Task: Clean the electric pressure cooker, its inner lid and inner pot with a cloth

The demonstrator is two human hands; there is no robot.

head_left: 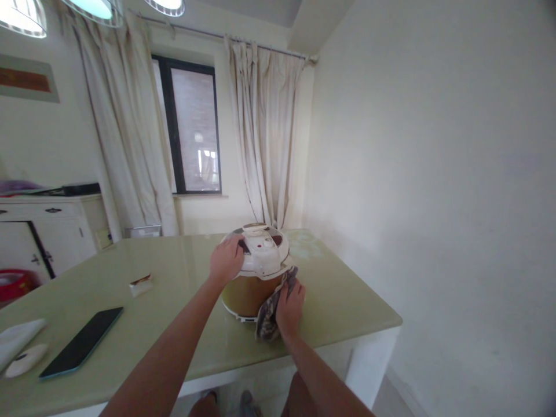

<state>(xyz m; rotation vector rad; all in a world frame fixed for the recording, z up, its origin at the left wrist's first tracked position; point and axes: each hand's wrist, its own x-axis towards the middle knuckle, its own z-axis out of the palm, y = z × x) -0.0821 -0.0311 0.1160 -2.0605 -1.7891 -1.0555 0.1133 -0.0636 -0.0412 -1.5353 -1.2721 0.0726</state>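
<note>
A halogen oven (249,294) with an amber bowl and a white base stands upright on the table. Its white lid (263,258) has knobs, a small red light and a handle on top. My left hand (227,258) grips the left side of this lid, with its fingers curled over the top. In my right hand (291,307) is a bunched, patterned grey-brown cloth (268,317), pressed against the right side of the bowl. Part of the cloth hangs down to the oven's base. My right fingertips are partly hidden by the cloth.
On the green tabletop (174,324), a dark phone (82,341), a white computer mouse (26,360) and a small white packet (141,285) lie to the left. A white wall (434,202) rises along the right. A white cabinet (65,229) stands at the far left.
</note>
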